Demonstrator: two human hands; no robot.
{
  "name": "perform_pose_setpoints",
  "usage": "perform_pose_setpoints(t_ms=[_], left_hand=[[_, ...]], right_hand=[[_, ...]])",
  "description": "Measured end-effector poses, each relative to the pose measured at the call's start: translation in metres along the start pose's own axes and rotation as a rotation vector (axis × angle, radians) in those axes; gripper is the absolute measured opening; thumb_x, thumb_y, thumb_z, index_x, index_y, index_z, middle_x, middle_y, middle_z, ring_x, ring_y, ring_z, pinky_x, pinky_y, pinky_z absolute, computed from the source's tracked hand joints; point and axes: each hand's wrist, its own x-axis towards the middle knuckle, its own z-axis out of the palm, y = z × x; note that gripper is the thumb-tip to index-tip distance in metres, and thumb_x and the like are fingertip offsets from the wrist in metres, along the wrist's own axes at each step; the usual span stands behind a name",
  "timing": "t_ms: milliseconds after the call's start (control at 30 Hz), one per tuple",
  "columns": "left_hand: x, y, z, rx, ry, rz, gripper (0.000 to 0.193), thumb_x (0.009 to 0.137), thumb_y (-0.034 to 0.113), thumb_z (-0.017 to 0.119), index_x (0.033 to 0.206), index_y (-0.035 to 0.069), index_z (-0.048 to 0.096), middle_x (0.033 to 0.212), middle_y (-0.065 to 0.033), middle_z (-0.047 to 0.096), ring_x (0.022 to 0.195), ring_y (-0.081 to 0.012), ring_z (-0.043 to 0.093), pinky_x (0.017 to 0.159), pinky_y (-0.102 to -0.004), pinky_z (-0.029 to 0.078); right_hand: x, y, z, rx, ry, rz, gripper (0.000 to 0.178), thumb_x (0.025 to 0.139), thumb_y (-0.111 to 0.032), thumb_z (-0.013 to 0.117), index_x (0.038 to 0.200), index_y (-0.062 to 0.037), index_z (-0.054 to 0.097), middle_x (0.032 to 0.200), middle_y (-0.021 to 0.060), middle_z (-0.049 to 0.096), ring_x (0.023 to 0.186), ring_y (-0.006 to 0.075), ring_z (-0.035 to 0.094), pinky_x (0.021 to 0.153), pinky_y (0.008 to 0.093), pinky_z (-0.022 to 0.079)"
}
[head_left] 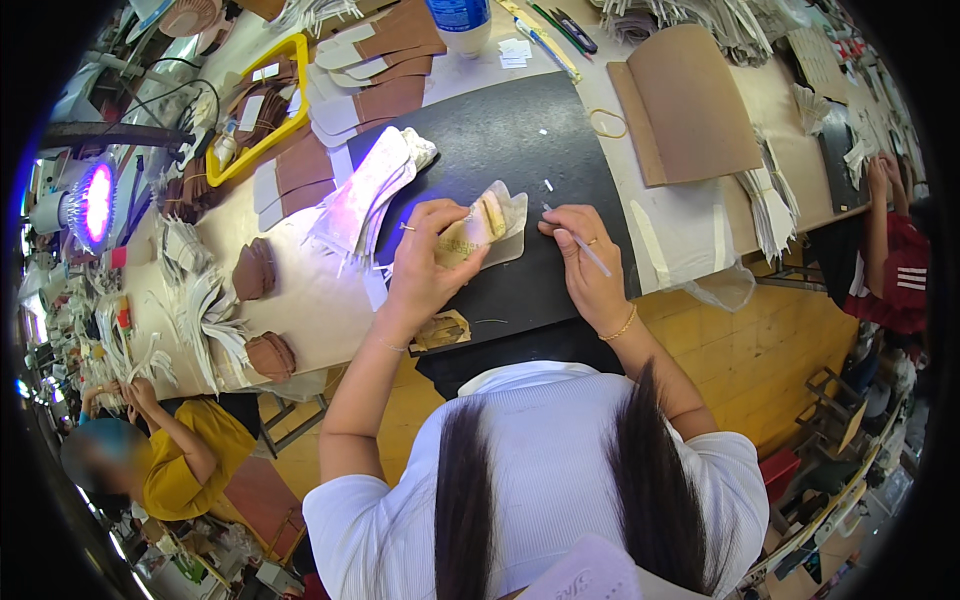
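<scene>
Left hand point(425, 262) pinches a pale shoe piece point(487, 222) on the black mat point(520, 140), right hand's point(583, 262) grip pinching a thin pen point(580, 243) beside it. The marked stack point(365, 195) left of the mat looks finished; this piece isn't.

I see a matt black mat point(520, 150), a glossy yellow plastic tray point(262, 140), brown paper-like card point(690, 100) and a pale, smooth worktop point(690, 225).

The left hand point(425, 262) covers the lower part of the pale translucent shoe piece point(487, 222), so its grip there cannot be told; the blue-capped white plastic bottle point(460, 20) is cut off by the top edge; the seated person in the mustard-yellow shirt point(180, 462) is blurred toward the rim; the right hand point(583, 265) hides the lower end of the thin silver pen point(585, 248).
</scene>
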Motion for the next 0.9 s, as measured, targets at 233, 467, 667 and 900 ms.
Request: perform_pose_setpoints(t_ms=[233, 467, 667, 900], left_hand=[[-0.005, -0.001, 0.009, -0.01, -0.013, 0.034, 0.055, 0.074, 0.002, 0.086, 0.121, 0.004, 0.059, 0.116, -0.014, 0.061, 0.103, -0.0277, 0.062, 0.09, -0.0354, 0.051], [-0.006, -0.002, 0.007, -0.008, 0.021, 0.035, 0.058, 0.074, 0.005, 0.088, 0.124, 0.004, 0.059, 0.116, -0.0137, 0.062, 0.102, -0.0254, 0.062, 0.088, -0.033, 0.051], [-0.009, 0.005, -0.003, -0.09, 0.048, -0.043, 0.059, 0.074, 0.003, 0.088, 0.126, 0.004, 0.059, 0.116, -0.0103, 0.06, 0.103, -0.0197, 0.059, 0.086, -0.0299, 0.05], [0.013, 0.039, -0.084, 0.264, 0.109, -0.047, 0.032, 0.075, 0.004, 0.085, 0.105, 0.003, 0.072, 0.111, -0.0112, 0.063, 0.098, -0.0252, 0.065, 0.084, -0.0348, 0.054]], right_hand=[[0.004, -0.007, -0.002, 0.054, 0.064, -0.128, 0.019, 0.103, -0.012, 0.056, 0.119, -0.0075, 0.064, 0.115, 0.0141, 0.062, 0.099, 0.0307, 0.062, 0.087, 0.0377, 0.05], [0.008, -0.007, 0.002, -0.195, 0.075, -0.266, 0.021, 0.098, -0.007, 0.06, 0.12, -0.0086, 0.063, 0.115, 0.0134, 0.06, 0.099, 0.0324, 0.062, 0.084, 0.0374, 0.052], [0.005, -0.01, 0.015, 0.071, -0.061, -0.17, 0.023, 0.096, -0.004, 0.063, 0.118, -0.009, 0.062, 0.113, 0.0145, 0.06, 0.096, 0.0343, 0.066, 0.081, 0.0394, 0.055], [0.003, -0.005, 0.015, 0.024, -0.079, -0.139, 0.02, 0.097, -0.005, 0.062, 0.117, -0.0077, 0.063, 0.113, 0.0151, 0.061, 0.094, 0.0353, 0.066, 0.081, 0.0392, 0.055]])
